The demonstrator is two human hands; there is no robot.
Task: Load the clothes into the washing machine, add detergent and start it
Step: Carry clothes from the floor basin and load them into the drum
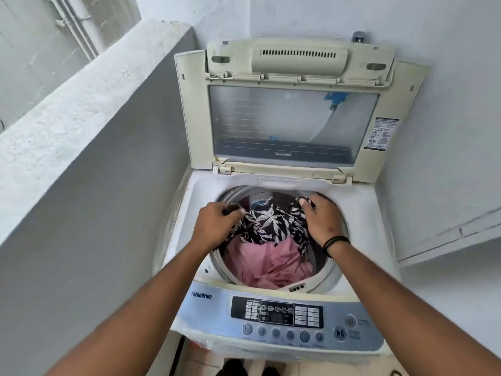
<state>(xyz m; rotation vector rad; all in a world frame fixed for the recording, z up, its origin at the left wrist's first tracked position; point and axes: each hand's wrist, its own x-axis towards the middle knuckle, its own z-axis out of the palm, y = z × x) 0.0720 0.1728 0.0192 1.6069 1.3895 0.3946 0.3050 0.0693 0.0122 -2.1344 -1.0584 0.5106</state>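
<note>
A top-loading washing machine [206,191] stands in a corner with its lid [292,104] folded up against the wall. Over the round drum opening, my left hand [214,226] and my right hand [322,221] each grip one end of a black garment with white leaf print [267,222], stretched between them just inside the drum. A pink cloth [265,263] lies lower in the drum, and a bit of blue and white fabric [260,203] shows at the back. The control panel [276,313] runs along the front edge.
A grey parapet wall [95,131] runs along the left side of the machine. White walls close in behind and to the right, with a low ledge [447,229] on the right. A blue hose fitting [334,99] shows through the lid's window.
</note>
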